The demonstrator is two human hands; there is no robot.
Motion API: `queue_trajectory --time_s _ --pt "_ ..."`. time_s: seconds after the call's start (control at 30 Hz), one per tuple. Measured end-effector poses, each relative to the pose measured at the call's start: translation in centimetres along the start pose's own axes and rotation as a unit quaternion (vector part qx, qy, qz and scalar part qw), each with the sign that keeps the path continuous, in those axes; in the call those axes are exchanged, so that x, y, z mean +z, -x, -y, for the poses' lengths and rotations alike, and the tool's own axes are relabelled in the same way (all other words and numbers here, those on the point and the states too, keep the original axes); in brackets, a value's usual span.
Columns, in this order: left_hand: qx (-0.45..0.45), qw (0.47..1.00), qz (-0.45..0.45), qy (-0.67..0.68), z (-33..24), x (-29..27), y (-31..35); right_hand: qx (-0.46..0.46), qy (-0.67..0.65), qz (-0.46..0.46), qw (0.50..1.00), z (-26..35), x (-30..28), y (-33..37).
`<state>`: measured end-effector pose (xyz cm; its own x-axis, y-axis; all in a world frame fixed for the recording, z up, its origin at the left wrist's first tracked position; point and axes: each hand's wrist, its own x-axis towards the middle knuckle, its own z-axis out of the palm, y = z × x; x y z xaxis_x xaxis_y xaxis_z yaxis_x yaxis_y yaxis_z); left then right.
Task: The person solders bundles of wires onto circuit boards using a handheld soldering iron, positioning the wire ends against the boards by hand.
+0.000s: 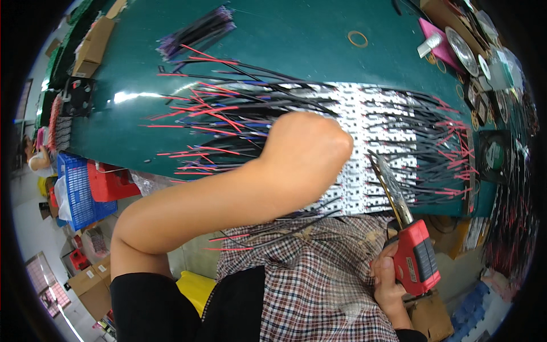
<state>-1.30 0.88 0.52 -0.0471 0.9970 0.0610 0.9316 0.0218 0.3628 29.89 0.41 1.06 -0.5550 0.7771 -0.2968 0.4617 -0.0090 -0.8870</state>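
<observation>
My left hand [310, 151] reaches across the work as a closed fist, knuckles up, over the left part of the white circuit-board panel [350, 194]. Its fingertips are hidden underneath, so I cannot make out what they hold. Low at the right, my right hand [387, 279] grips a red and black soldering gun [419, 259]. Its long metal tip points up and left, over the panel. Black wires with red ends [216, 145] fan out from the panel's left side, and more wires [450, 148] from its right. A few loose wires [273, 242] hang over the checked apron.
On the green table [285, 34] lie a bundle of dark wires [196, 31] and a tan ring [358, 39]. A black fan [494, 155] and several small parts crowd the right edge. A blue basket [85, 188] and red case [111, 182] stand at the left.
</observation>
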Motion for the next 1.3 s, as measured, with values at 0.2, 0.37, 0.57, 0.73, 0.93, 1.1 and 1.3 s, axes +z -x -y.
queue_trajectory --time_s 0.2,0.37,0.57,0.73,0.93,1.1,1.3 --pt "0.002 0.983 -0.161 -0.087 2.4 -4.2 -2.1 0.012 -0.152 -0.107 0.982 -3.6 -0.2 0.8" --pt "-0.191 0.934 -0.147 -0.263 13.4 -8.9 -1.7 0.003 -0.191 -0.144 0.971 -3.4 0.5 0.5" --pt "-0.125 0.945 -0.155 -0.26 19.5 -6.3 0.5 0.036 -0.142 -0.099 0.984 -4.9 -0.5 1.1" --pt "-0.206 0.935 -0.106 -0.271 20.1 -6.3 -1.2 0.028 -0.121 -0.078 0.989 -4.1 -0.4 0.7" --pt "-0.146 0.936 -0.167 -0.274 20.9 -5.0 -0.3 0.019 -0.136 -0.095 0.986 -4.2 0.1 1.0" --pt "-0.144 0.951 -0.173 -0.213 19.9 -5.2 0.7 -0.004 -0.033 -0.105 0.994 -5.7 -0.3 1.3" --pt "-0.128 0.933 -0.259 -0.213 21.0 -3.5 1.8 0.03 -0.102 -0.085 0.991 -4.6 -0.1 1.1"
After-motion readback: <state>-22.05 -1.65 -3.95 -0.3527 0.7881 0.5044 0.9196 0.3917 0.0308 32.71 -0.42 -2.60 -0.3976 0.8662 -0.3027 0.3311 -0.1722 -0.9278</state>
